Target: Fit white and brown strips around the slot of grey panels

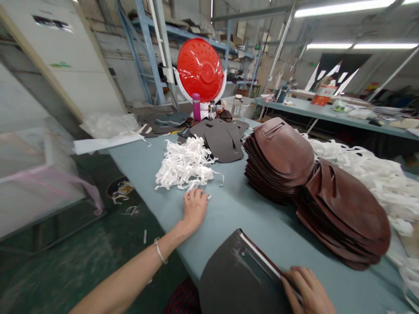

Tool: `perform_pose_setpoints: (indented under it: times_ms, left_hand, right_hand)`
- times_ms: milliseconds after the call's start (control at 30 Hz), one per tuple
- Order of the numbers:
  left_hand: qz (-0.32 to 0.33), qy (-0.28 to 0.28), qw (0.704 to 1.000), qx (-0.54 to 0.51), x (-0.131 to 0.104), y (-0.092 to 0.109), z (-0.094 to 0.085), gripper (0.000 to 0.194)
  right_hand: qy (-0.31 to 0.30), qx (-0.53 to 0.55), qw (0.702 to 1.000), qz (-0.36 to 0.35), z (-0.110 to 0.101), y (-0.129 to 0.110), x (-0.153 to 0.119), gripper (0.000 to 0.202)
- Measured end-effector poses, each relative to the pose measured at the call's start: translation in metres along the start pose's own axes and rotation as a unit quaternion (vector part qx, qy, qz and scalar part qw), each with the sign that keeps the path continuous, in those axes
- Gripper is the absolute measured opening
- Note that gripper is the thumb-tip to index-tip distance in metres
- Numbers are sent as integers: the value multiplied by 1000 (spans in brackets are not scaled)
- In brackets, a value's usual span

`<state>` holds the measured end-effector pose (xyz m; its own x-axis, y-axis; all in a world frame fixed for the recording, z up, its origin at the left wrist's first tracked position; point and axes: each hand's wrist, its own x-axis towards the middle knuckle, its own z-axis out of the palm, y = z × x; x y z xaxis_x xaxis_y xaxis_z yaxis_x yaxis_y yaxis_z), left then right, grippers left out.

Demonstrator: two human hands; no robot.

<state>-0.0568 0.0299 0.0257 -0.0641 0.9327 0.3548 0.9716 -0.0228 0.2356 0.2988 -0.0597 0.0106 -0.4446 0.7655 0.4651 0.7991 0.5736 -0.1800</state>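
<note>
My left hand (195,208) is at the near edge of a loose pile of white strips (183,165), its fingers curled down over the table. A small white strip end (208,197) pokes out beside its fingers. Close to me lies a rounded dark grey panel (242,279), with a brown edge and a white strip along its straight side; pale smears mark its surface near the slot. My right hand (307,290) grips this panel at the right end of that straight side. Its fingertips are partly hidden.
Two stacks of brown leather panels, one farther back (284,148) and one nearer (353,209), stand right of centre. Behind them spreads a bigger heap of white strips (363,170). Grey panels (222,139), a pink bottle (196,107) and a red round heater (200,69) occupy the far end.
</note>
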Motion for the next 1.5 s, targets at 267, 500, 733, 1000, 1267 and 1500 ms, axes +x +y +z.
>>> perform_pose_setpoints:
  times_ms: [267, 500, 733, 1000, 1267, 1500]
  left_hand:
    - [237, -78, 962, -113, -32, 12, 0, 24]
    - [265, -131, 954, -49, -35, 3, 7, 26]
    - [302, -116, 946, 24, -5, -36, 13, 31]
    - [228, -62, 970, -63, -8, 20, -15, 35]
    - [300, -400, 812, -303, -59, 113, -21, 34]
    - [290, -453, 779, -323, -64, 115, -21, 31]
  right_hand:
    - [-64, 96, 993, 26, 61, -107, 122, 36]
    - [-132, 26, 982, 129, 69, -121, 108, 11]
    - [-54, 127, 969, 205, 38, -122, 55, 11]
    - [29, 327, 871, 366, 17, -115, 27, 12]
    - [69, 408, 799, 435, 6, -115, 17, 16]
    - [44, 583, 681, 441, -16, -107, 0, 19]
